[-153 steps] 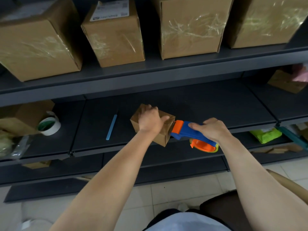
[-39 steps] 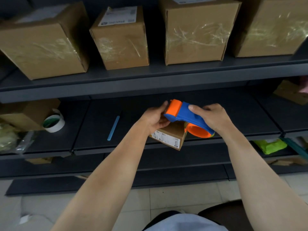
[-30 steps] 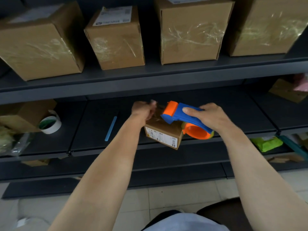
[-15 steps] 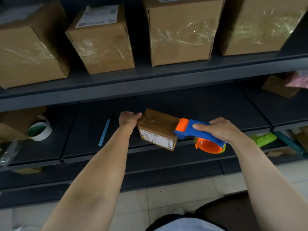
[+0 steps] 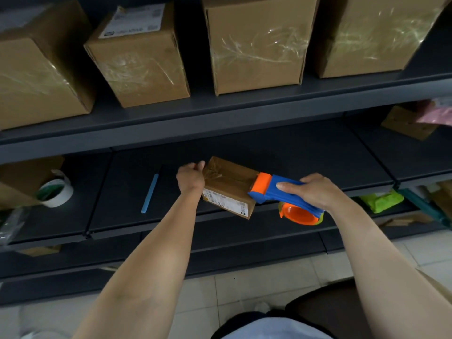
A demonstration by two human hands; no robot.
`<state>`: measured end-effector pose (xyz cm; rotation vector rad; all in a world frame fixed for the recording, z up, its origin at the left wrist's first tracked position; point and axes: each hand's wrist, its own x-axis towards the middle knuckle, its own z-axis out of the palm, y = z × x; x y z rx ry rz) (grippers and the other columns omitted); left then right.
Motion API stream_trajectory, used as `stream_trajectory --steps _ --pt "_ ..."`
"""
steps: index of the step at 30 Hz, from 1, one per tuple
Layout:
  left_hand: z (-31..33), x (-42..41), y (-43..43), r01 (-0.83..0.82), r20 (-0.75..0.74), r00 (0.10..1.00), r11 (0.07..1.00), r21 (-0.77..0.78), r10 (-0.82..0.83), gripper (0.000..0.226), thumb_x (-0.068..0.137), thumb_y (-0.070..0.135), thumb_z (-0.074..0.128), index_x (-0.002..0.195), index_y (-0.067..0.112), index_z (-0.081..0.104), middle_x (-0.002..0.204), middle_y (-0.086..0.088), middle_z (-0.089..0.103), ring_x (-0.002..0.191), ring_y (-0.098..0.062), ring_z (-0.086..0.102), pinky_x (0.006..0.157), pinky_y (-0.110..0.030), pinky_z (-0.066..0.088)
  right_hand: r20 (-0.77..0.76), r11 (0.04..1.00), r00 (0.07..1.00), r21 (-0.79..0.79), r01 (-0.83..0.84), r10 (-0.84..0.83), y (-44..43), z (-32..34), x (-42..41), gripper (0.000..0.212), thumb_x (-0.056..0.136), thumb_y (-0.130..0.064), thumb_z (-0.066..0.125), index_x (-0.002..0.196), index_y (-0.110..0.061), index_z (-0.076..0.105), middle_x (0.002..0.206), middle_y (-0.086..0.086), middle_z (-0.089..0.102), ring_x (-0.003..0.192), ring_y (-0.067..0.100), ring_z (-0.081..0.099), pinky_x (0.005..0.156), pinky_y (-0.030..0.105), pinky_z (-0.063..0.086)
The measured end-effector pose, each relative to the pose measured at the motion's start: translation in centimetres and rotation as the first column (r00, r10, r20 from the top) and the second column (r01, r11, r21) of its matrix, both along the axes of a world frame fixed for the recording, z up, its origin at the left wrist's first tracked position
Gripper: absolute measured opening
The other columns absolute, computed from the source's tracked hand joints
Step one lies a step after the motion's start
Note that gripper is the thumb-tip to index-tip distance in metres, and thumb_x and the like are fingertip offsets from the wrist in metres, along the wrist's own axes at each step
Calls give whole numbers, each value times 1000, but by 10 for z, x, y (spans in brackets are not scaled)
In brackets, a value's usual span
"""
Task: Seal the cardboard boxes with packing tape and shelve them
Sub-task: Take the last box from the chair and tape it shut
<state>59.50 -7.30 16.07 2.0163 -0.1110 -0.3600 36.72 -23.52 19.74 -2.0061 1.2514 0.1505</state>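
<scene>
Box (image 5: pixel 227 184) stays clasped by left hand (image 5: pixel 190 179) while right hand (image 5: pixel 315 192), clutching tape dispenser (image 5: pixel 267 192), has pulled rightward.

Left arm: bare, stretched forward
Left hand (image 5: pixel 191 178): back to camera, fingers curled at the left end of small box (image 5: pixel 227 189)
Right arm: bare, reaching in from the right
Right hand (image 5: pixel 315 192): wrapped round tape dispenser (image 5: pixel 266 193) handle, one finger laid forward along it

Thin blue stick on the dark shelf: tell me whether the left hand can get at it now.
Probably yes, once freed. The left hand grips the end of the small brown cardboard box; the thin blue stick lies flat on the dark metal shelf just left of it, nothing between them.
</scene>
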Motion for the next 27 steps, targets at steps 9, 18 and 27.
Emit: stream_trajectory --steps 9,18,27 --pt "14 -12 -12 225 260 827 717 660 -499 93 85 56 56 150 9 9 155 -16 19 143 -31 16 115 -42 11 73 999 996 16 -46 44 21 -5 22 71 61 -79 63 82 -11 61 78 4 65 68 18 61 50 27 36" --pt "3 -14 -12 420 -6 773 504 755 -635 90 92 65 21 145 5 -19 155 -14 -22 143 -26 -19 114 -39 -10 118 994 993 98 -39 27 24 -13 13 59 63 -77 63 80 -21 58 81 1 62 71 17 61 52 27 39" --pt "5 -13 -11 391 25 757 483 783 -653 89 92 65 21 147 5 -15 156 -13 -18 144 -25 -16 115 -38 -8 43 992 996 98 77 -82 3 -46 -51 48 57 -75 68 70 -29 66 69 -10 65 62 6 60 52 23 39"
